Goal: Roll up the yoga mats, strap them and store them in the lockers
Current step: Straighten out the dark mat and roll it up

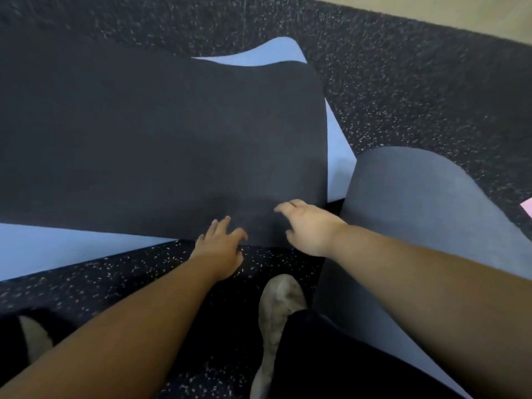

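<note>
Dark flat mat (pixel 161 139) over light blue mat (pixel 57 249)

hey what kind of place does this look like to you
Probably a gym or fitness studio: speckled black rubber flooring, with a dark yoga mat lying over a light blue mat on it.

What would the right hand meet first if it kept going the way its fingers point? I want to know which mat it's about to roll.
Most likely the dark mat: the right hand already reaches over its near edge, fingers aimed across it. The light blue mat lies underneath.
</note>
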The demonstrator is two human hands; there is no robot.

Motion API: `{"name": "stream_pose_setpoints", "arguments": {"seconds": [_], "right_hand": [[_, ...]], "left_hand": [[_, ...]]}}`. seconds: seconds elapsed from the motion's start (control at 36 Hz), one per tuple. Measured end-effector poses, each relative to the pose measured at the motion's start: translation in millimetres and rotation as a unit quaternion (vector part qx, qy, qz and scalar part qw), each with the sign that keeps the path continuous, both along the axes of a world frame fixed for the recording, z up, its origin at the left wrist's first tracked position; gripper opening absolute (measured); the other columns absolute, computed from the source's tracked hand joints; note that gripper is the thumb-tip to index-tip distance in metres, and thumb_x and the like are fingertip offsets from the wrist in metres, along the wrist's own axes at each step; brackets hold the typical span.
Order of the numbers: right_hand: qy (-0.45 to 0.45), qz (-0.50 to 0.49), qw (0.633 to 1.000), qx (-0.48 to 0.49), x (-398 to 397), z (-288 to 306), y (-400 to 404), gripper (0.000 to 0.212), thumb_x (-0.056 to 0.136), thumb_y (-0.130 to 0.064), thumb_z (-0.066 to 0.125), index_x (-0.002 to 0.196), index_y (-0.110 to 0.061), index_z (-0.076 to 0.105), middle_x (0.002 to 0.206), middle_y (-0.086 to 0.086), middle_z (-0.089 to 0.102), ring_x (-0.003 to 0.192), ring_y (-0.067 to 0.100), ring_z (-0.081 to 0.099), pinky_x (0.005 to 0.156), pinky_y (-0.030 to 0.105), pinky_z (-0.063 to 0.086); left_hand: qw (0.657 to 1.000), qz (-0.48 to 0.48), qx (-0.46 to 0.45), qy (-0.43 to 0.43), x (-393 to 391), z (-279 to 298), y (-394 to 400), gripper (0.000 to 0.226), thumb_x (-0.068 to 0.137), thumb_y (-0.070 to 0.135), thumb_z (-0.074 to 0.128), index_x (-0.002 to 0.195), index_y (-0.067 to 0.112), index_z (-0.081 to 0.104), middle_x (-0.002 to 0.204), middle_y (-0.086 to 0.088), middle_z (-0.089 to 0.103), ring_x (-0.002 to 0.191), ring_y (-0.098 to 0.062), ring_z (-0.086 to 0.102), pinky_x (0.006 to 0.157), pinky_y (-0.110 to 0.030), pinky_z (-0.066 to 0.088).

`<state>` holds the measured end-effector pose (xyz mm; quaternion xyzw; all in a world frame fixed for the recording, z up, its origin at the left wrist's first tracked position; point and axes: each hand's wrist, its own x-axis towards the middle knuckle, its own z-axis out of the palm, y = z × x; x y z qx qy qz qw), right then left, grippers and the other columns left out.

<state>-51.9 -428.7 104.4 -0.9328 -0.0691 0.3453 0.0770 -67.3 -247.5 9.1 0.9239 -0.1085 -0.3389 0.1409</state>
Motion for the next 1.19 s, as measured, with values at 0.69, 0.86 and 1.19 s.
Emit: {"name": "stream_pose_setpoints", "arguments": {"seconds": [0.69,0.86,1.19], "right_hand": [[0.054,-0.014,0.998,-0.025,-5.1,-43.9,-7.3,0.053,0.098,-0.018,0.045,0.148,-0.026,0.03,0.151,0.0,0.029,0.128,0.023,0.044,0.084,0.027,0.033],[0.045,-0.015,0.999,-0.027,0.0,-46.8,-7.2,0.052,0.098,-0.02,0.046,0.148,-0.025,0.031,0.15,0.001,0.03,0.128,0.023,0.044,0.085,0.025,0.034],[0.037,0.039,0.998,-0.029,-1.0,-41.7,-5.7,0.054,0.096,-0.011,0.043,0.144,-0.036,0.036,0.159,-0.005,0.017,0.133,0.023,0.041,0.102,0.03,0.037]], "left_hand": [[0.99,-0.032,0.08,0.109,-2.0,-70.5,11.8,0.071,0.095,0.022,0.044,0.153,0.037,0.006,0.156,0.002,-0.032,0.144,-0.029,-0.027,0.115,-0.062,0.003],[0.993,-0.085,0.08,0.036,-17.8,-75.3,16.0,0.077,0.096,0.025,0.044,0.154,0.027,-0.006,0.154,0.002,-0.037,0.143,-0.026,-0.029,0.116,-0.06,0.002],[0.99,-0.098,0.025,-0.101,-29.0,-49.8,26.0,0.071,0.101,0.03,0.032,0.152,0.014,-0.014,0.145,0.007,-0.039,0.146,-0.021,-0.021,0.119,-0.052,0.013]]}}
